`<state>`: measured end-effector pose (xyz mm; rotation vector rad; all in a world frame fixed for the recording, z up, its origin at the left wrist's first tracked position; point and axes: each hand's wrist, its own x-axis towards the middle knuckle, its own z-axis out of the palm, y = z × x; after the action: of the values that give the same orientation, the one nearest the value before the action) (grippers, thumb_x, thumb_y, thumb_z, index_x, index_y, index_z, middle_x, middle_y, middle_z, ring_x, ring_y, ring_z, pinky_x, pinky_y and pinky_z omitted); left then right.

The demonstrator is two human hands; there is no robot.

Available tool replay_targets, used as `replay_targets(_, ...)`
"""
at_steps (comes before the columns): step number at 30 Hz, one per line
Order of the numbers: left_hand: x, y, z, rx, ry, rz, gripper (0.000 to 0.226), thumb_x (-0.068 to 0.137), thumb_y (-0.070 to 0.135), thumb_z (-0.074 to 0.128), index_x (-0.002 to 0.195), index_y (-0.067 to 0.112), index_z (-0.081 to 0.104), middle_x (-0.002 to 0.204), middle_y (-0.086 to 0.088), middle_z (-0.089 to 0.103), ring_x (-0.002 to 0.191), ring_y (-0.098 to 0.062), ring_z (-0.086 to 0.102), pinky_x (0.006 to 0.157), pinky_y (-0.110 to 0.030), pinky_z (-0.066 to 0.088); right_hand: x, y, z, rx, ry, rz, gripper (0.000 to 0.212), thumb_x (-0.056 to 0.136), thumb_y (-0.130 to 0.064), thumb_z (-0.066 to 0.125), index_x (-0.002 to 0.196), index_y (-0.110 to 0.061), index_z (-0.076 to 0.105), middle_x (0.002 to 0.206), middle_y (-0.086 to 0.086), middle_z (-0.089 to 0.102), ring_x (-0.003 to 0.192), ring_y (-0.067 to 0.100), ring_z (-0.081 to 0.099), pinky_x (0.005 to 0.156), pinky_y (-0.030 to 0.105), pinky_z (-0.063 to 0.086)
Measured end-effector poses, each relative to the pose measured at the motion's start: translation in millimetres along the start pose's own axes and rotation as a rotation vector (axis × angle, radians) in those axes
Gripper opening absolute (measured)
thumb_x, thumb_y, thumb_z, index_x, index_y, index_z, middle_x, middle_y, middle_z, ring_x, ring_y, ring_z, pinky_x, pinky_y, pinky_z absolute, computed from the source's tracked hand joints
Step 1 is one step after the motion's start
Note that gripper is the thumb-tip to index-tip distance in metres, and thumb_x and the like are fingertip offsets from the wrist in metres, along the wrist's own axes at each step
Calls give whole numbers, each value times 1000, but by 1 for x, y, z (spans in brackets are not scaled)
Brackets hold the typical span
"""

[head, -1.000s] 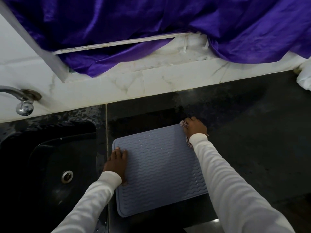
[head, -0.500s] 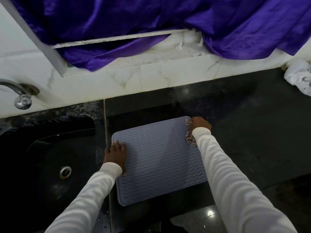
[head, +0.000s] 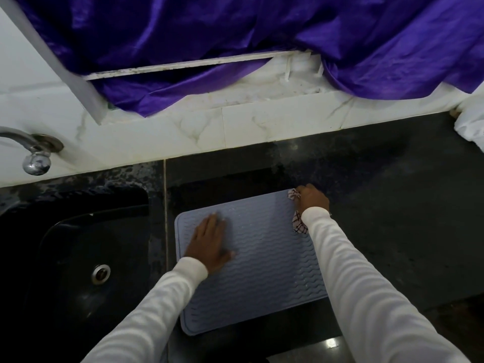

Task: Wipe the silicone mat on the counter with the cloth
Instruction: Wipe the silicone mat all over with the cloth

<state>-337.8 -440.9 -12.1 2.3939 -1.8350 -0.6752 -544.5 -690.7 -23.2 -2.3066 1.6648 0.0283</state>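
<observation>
**Both hands on the mat, cloth at its far right corner**

A purple sheet (head: pixel 235 43) hangs across the top of the view, draped over the white tiled wall (head: pixel 275 124). Below runs the dark counter (head: pixel 392 205), with a black sink (head: pixel 78 258) set into its left part and a tap (head: pixel 34 155) on the wall above it. A white bundle (head: pixel 471 121) shows at the right edge.

The mat (head: pixel 262 271), grey-blue with wavy ribs, lies flat on the counter just right of the sink. The left hand (head: pixel 209 244) rests palm-down on the mat's left part, fingers straight and close together, thumb out to the side. The right hand (head: pixel 313 200) sits at the mat's far right corner, fingers curled round the cloth (head: pixel 300 225), a white checked rag bunched under the palm; bits of it stick out beyond the knuckles and beside the wrist. Both arms wear white sleeves.
</observation>
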Motion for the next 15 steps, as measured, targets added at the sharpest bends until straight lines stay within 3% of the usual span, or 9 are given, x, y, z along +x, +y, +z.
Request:
replay_targets(3, 35, 36, 15, 21, -14, 149, 91, 88, 66, 37, 156, 20, -3, 162, -6, -14, 149, -25, -13, 122, -47, 1, -3, 5, 3, 8, -10, -2, 27, 90, -19, 50, 114, -22, 62, 119, 8, 53, 105, 34, 57, 82, 44, 50)
replay_targets(6, 71, 74, 22, 19, 21, 222, 82, 95, 52, 45, 156, 17, 3, 163, -6, -10, 150, -23, -10, 121, -41, -7, -1, 10, 4, 16, -32, -12, 28, 93, -25, 47, 117, -26, 61, 122, 7, 51, 108, 33, 56, 85, 43, 49)
replay_targets(11, 115, 98, 38, 79, 40, 238, 76, 98, 50, 38, 156, 16, 2, 164, -3, -6, 150, -19, -8, 122, -43, -3, 2, 20, 6, 77, -91, -15, 43, 85, -53, 34, 114, -33, 59, 113, 5, 54, 99, 33, 60, 77, 33, 47)
replay_targets(15, 118, 96, 57, 134, 137, 213, 73, 98, 55, 26, 157, 17, 5, 164, -1, 2, 151, -18, -1, 122, -44, 3, -6, 24, 0, -25, -90, -64, 31, 95, -37, 45, 121, -33, 60, 115, 8, 52, 100, 34, 59, 82, 40, 52)
